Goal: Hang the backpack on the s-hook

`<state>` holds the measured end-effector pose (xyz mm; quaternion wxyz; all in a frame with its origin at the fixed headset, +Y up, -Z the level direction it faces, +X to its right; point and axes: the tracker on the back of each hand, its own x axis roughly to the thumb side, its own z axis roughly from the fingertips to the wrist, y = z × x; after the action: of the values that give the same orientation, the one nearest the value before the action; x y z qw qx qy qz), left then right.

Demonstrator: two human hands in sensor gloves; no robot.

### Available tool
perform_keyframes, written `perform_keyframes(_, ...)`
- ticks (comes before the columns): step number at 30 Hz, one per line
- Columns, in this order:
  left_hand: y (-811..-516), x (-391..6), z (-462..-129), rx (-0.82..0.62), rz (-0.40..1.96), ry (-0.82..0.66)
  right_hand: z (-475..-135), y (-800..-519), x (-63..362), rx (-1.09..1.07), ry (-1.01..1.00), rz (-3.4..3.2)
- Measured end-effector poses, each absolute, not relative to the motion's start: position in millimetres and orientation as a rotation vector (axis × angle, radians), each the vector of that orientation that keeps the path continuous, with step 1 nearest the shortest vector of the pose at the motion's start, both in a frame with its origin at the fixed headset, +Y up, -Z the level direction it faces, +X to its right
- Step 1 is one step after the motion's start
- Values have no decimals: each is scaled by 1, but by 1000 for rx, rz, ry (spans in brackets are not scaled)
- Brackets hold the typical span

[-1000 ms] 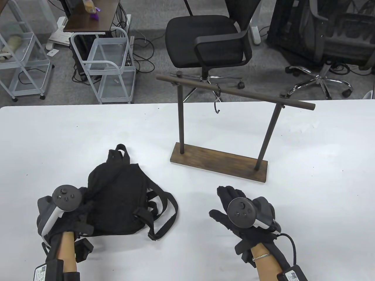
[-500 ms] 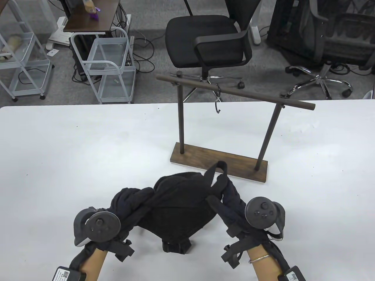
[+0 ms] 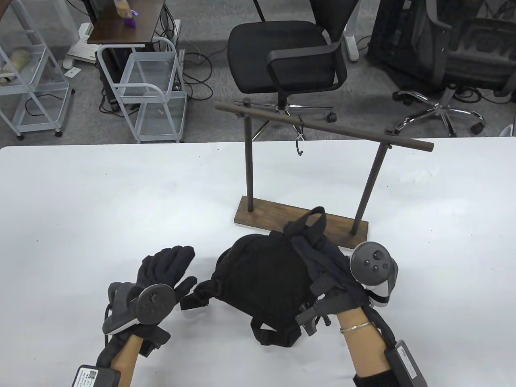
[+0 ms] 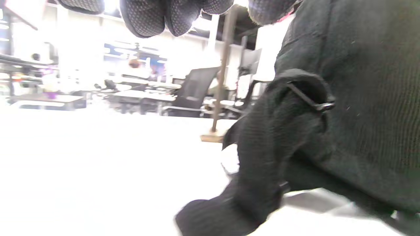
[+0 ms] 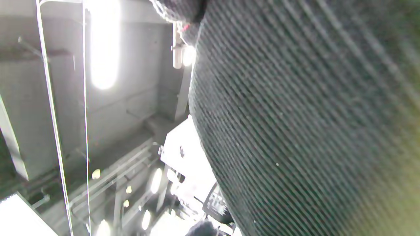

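Backpack point(image 3: 262, 278) is gripped near its top loop by right hand point(image 3: 334, 278), fingers buried in fabric; left hand point(image 3: 161, 270) lies spread, just beside it on bench point(image 3: 80, 201). S-hook point(image 3: 299, 139) is unloaded: lift and hanging remain.

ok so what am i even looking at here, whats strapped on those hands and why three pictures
These are a person's hands in black sensor gloves; the round devices are trackers strapped on, not held. One camera looks down at the white table; the other two sit on the wrists, so they show close, tilted views. The right hand grips the black backpack near its top loop. The left hand lies open beside it, fingers spread, apart from the bag. Behind stands a wooden rack with the s-hook hanging empty from its bar.
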<state>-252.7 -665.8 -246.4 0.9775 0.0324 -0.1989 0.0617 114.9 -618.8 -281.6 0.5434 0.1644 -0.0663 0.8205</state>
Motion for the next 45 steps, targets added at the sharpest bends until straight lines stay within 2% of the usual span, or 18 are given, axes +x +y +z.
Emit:
perform_keyframes(6, -678, -284, -252, -23, 65, -272, -327, -573, 95, 443, -267, 2069)
perform_keyframes(10, -679, -290, -253, -33, 71, -250, -350, -563, 96, 382, -278, 2068)
perform_keyframes(14, -679, -289, -251, -36, 68, -249, -372, -571, 108, 261, -238, 2052)
perform_keyframes(20, -681, -286, -252, -53, 47, -263, -382, -608, 122, 165, -124, 2018)
perform_keyframes(22, -683, -285, -253, -73, 35, -259, -377, -618, 126, 125, -137, 1980)
perform_keyframes(26, -684, -286, -254, -102, 72, -253, -362, -621, 130, 130, -165, 2074)
perform_keyframes(34, -678, -289, -252, -82, 230, -265, -292, -617, 136, 232, -313, 2529)
perform_keyframes(40, -674, -282, -252, -70, 280, -321, -241, -636, 129, 428, -160, 2617)
perform_keyframes(45, -674, -275, -251, -77, 282, -365, -236, -664, 121, 495, -15, 2691)
